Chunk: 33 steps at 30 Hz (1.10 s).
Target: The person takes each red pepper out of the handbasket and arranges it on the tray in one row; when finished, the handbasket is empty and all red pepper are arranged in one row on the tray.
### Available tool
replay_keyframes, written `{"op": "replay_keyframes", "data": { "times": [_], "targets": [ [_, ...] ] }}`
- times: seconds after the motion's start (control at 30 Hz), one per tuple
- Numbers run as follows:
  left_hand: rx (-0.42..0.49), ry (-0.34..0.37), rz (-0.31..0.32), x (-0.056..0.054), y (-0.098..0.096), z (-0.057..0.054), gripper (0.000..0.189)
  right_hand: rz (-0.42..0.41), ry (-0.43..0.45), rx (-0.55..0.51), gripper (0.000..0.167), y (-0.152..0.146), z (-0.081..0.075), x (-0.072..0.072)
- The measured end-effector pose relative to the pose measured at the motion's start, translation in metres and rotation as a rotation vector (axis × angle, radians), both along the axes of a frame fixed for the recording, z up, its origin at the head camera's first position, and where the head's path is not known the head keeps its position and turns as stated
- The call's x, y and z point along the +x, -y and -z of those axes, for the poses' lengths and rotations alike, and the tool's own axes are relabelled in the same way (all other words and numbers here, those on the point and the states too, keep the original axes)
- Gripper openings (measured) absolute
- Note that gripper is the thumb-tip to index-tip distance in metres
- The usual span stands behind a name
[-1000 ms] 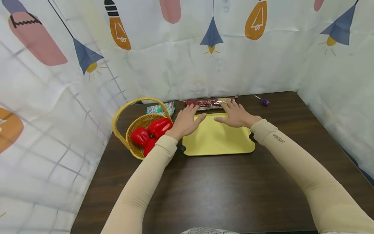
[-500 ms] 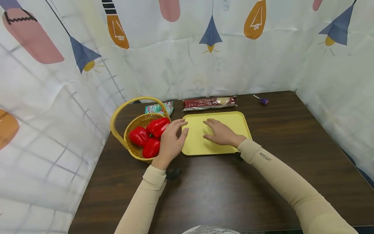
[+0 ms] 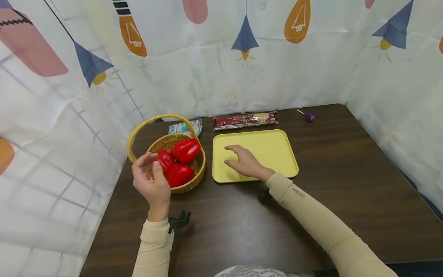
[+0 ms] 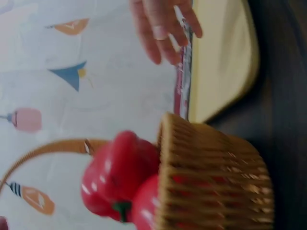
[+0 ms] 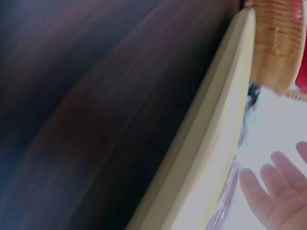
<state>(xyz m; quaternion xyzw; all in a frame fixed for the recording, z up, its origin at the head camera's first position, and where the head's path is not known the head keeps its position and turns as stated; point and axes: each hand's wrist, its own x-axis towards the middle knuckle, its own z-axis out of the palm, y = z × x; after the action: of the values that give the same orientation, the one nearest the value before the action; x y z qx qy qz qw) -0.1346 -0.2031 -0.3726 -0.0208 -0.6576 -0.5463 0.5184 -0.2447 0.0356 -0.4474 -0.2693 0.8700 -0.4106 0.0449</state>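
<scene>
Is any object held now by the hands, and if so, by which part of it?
Nothing is held: the left hand is near the basket, the right hand above the tray.

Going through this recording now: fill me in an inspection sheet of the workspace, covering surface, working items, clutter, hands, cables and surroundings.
Surface: dark wood-grain table.
Working items: wicker basket holding three red peppers; yellow tray to its right, nothing seen on it.
Clutter: red wrapped packet behind the tray; teal packet behind the basket, partly hidden; lollipop farther right.
Hands: left hand at the basket's left side, fingers curled, contact unclear; right hand above the tray, holding nothing.
Cables: nothing seen.
Surroundings: white sheet printed with lamps and bulbs, hanging behind and at both sides.
</scene>
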Motion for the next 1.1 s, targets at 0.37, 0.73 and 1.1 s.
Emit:
{"op": "replay_keyframes", "data": {
  "times": [0.37, 0.73, 1.1],
  "targets": [
    [0.225, 0.037, -0.243, -0.016, 0.055, 0.046, 0.032, 0.029, 0.033, -0.243, 0.053, 0.059, -0.011, 0.001],
    [0.321, 0.259, -0.068, -0.035, 0.087, 0.075, 0.025, 0.04, 0.022, -0.315, 0.066, 0.091, -0.016, 0.005],
    [0.236, 0.325, -0.023, -0.046, 0.081, 0.081, 0.033, 0.055, 0.023, -0.275, 0.074, 0.097, -0.019, 0.004]
  ]
}}
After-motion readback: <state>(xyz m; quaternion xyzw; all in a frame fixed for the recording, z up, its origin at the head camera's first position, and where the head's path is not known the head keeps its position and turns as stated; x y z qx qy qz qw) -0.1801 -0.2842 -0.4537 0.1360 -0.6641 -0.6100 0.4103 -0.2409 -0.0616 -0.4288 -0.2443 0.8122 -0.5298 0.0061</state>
